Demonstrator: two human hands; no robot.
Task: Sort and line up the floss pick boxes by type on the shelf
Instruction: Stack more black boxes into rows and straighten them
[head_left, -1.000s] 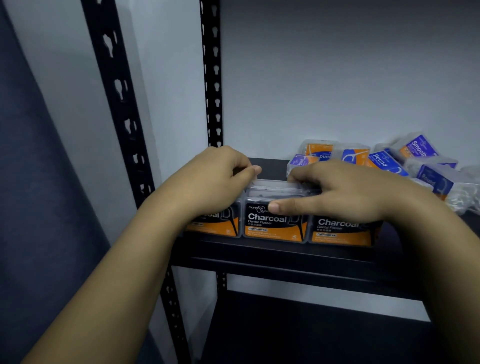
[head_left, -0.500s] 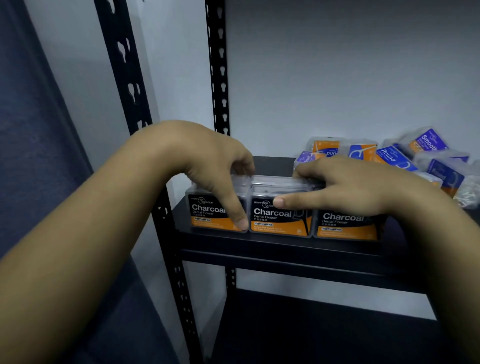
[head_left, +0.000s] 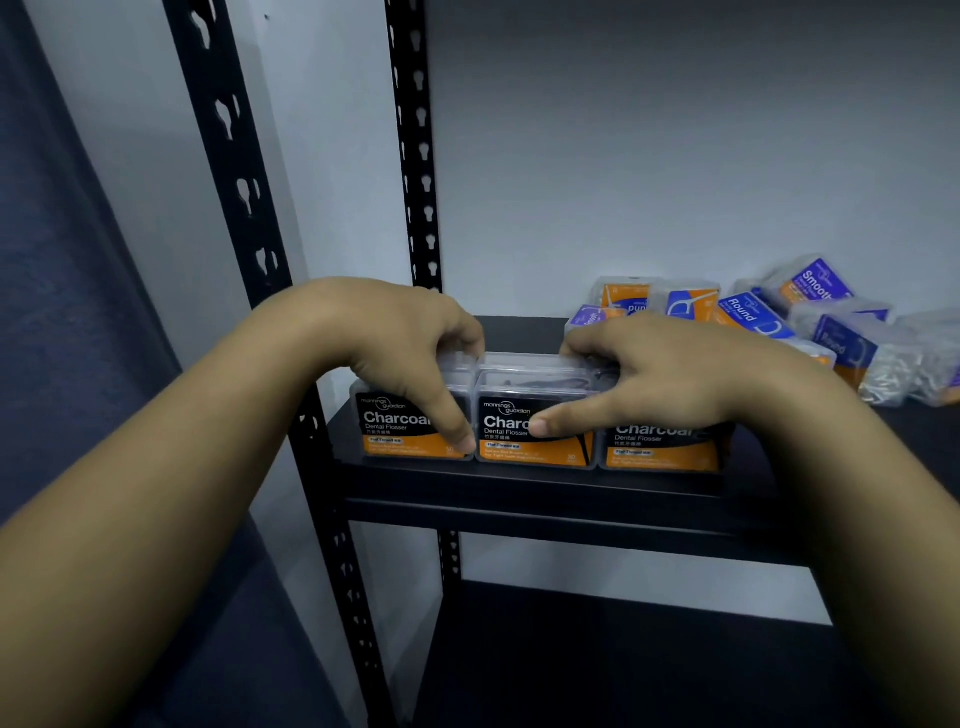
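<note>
At the centre of the frame, three Charcoal boxes stand label-forward in a row along the front edge of the black shelf (head_left: 519, 488): left box (head_left: 400, 431), middle box (head_left: 524, 431) and right box (head_left: 660, 447), sides touching or nearly so. The left hand (head_left: 395, 343) arches over the left box, its thumb pressed down the seam between left and middle boxes, the curled fingers hooked over the top rear edge. The right hand (head_left: 654, 374) lies over the right box, thumb pointing left across the middle box's label, fingers curled over its top. Compared with a second ago, the left hand has lifted off the left box's face, uncovering its label, and the thumb has dropped into the seam; the row itself has barely shifted. This suggests the charcoal group is being squared, nearly done. In the upper right, a loose pile (head_left: 769, 322) of blue-and-orange Round and Smooth boxes lies tilted and unsorted, apart from the row; that portion of the task remains.
</note>
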